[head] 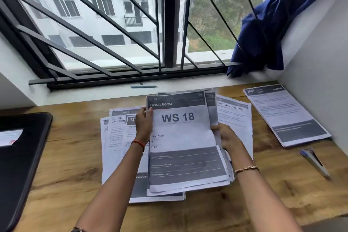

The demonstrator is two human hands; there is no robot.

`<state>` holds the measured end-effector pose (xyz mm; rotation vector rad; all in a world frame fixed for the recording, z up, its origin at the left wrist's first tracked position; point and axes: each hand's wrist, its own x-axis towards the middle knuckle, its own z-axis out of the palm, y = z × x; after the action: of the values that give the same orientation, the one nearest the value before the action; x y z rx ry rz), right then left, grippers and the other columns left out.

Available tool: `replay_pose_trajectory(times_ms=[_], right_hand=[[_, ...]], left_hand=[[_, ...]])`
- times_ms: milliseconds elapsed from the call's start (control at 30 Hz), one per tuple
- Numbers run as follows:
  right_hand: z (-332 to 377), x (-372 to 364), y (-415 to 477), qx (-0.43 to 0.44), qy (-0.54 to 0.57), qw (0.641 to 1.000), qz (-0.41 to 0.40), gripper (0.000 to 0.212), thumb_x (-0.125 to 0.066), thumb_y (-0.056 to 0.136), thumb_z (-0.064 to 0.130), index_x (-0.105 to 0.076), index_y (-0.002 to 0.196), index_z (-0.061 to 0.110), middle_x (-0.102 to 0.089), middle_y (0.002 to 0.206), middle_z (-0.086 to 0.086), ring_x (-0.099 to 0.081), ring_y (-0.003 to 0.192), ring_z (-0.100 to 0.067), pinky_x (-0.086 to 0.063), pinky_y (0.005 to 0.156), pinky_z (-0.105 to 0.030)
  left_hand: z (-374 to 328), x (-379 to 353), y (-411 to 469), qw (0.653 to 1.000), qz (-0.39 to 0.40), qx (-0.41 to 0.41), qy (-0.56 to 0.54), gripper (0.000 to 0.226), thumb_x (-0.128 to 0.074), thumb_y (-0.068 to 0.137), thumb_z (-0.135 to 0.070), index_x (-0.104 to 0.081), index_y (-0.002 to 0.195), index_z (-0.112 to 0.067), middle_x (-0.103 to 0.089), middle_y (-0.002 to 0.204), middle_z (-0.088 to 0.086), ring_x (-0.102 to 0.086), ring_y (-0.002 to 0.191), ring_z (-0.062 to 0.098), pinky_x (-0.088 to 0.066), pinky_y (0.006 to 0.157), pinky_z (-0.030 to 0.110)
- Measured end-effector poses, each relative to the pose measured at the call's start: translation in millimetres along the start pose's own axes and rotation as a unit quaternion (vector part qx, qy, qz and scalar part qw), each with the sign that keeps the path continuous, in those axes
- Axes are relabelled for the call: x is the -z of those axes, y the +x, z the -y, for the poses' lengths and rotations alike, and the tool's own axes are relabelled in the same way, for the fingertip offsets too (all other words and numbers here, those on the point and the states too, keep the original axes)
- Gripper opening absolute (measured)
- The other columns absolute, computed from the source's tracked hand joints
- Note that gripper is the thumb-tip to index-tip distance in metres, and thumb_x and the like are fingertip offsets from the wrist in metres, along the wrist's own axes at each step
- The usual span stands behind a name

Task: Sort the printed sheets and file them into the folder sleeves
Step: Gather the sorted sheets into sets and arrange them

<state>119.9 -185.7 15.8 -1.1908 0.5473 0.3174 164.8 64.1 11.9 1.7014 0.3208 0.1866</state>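
I hold a stack of printed sheets (180, 137) above the wooden table (71, 156); its top page reads "LIVING ROOM, WS 18". My left hand (144, 124) pinches the top sheet's upper left edge. My right hand (227, 138) grips the stack's right edge, fingers hidden behind the paper. Under and left of the stack lie more sheets (116, 137), one headed with a bathroom cleaning title. Another sheet about table cleaning (235, 117) lies to the right. A separate pile (284, 115) sits at the far right. A black folder (20, 156) lies at the left table edge.
A blue and silver pen (314, 162) lies on the table at the right. Another pen (144, 86) rests on the window sill. A barred window runs across the back, with a blue curtain (263, 34) bunched at its right. A white wall bounds the table on the right.
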Motion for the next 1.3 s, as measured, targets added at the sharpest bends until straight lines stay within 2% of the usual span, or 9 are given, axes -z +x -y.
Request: replay_pose_trajectory(times_ms=[100,300,433,533,633,767,967,1167,1300], right_hand=[[0.6,-3.7,-3.9,-0.012,-0.006,1.000,0.012,0.021,-0.042,0.092,-0.001,-0.062,0.100,0.000,-0.073,0.076,-0.011,-0.071,0.066,-0.025,-0.057,0.053,-0.032],[-3.3,-9.9,1.1,-0.009,-0.094,0.995,-0.010,0.030,-0.043,0.095,0.015,-0.063,0.114,0.003,-0.067,0.112,-0.015,-0.066,0.093,-0.030,-0.055,0.081,-0.040],[-0.2,-23.8,-3.4,0.074,-0.130,0.989,-0.021,0.039,-0.047,0.093,0.050,-0.059,0.122,0.028,-0.063,0.117,0.007,-0.061,0.103,-0.017,-0.055,0.078,-0.034],[-2.1,-22.2,3.4,0.088,-0.157,0.984,-0.017,0.066,-0.048,0.076,0.076,-0.049,0.131,0.040,-0.048,0.138,0.012,-0.050,0.120,-0.016,-0.041,0.104,-0.045],[-0.1,-25.1,1.7,0.084,-0.189,0.978,-0.008,0.051,-0.041,0.093,0.055,-0.045,0.136,0.028,-0.044,0.132,0.012,-0.043,0.121,-0.012,-0.033,0.110,-0.040],[-1.4,-25.1,9.9,0.084,-0.207,0.975,-0.012,0.031,-0.058,0.092,0.015,-0.058,0.119,0.002,-0.063,0.120,-0.018,-0.063,0.101,-0.033,-0.050,0.094,-0.046],[27.3,-51.5,5.0,0.211,-0.135,0.967,-0.051,0.034,-0.060,0.090,0.019,-0.054,0.122,0.007,-0.062,0.119,-0.014,-0.061,0.106,-0.034,-0.050,0.093,-0.049],[56.8,-86.3,-18.7,0.352,-0.098,0.930,0.035,0.041,-0.068,0.074,0.039,-0.057,0.110,0.022,-0.065,0.106,-0.011,-0.065,0.096,-0.025,-0.058,0.075,-0.034],[42.3,-90.2,-16.7,0.376,-0.136,0.917,0.003,0.030,-0.073,0.080,0.019,-0.059,0.106,0.018,-0.066,0.098,-0.005,-0.064,0.093,-0.025,-0.057,0.072,-0.024]], left_hand=[[2.2,2.6,1.1,1.000,0.011,0.025,-0.001,0.020,-0.048,0.097,-0.017,-0.059,0.104,-0.002,-0.061,0.091,0.010,-0.051,0.076,0.017,-0.041,0.062,0.027],[8.0,3.1,1.2,0.999,0.013,0.030,0.020,0.013,-0.048,0.096,-0.015,-0.056,0.104,-0.008,-0.059,0.092,0.007,-0.052,0.081,0.019,-0.040,0.064,0.029],[13.8,2.2,-4.8,0.999,0.021,0.037,0.010,0.022,-0.048,0.097,-0.014,-0.047,0.117,-0.005,-0.058,0.103,0.007,-0.055,0.094,0.024,-0.045,0.080,0.035],[13.5,1.7,-7.4,0.999,0.026,0.045,0.011,0.036,-0.047,0.098,-0.017,-0.037,0.131,-0.008,-0.053,0.114,0.006,-0.051,0.103,0.021,-0.041,0.086,0.030],[12.0,3.7,-7.7,0.997,0.047,0.060,0.006,0.051,-0.051,0.096,-0.020,-0.027,0.140,-0.009,-0.047,0.133,0.010,-0.046,0.119,0.022,-0.038,0.095,0.029],[11.4,5.0,-1.2,0.991,0.080,0.098,-0.039,0.063,-0.061,0.090,-0.029,-0.033,0.142,-0.007,-0.043,0.141,0.008,-0.040,0.130,0.022,-0.037,0.101,0.036],[-19.1,19.4,-4.1,0.972,0.171,0.054,-0.153,0.032,-0.061,0.086,-0.003,-0.051,0.117,-0.007,-0.064,0.105,0.008,-0.062,0.097,0.030,-0.058,0.071,0.029],[-69.3,22.1,-9.0,0.966,0.143,-0.084,-0.200,0.028,-0.053,0.089,-0.010,-0.044,0.115,-0.010,-0.059,0.103,0.004,-0.066,0.087,0.012,-0.057,0.070,0.027],[-61.1,22.5,-19.8,0.975,0.105,-0.089,-0.174,0.027,-0.055,0.090,-0.006,-0.047,0.116,-0.009,-0.060,0.101,0.003,-0.063,0.089,0.016,-0.056,0.068,0.024]])
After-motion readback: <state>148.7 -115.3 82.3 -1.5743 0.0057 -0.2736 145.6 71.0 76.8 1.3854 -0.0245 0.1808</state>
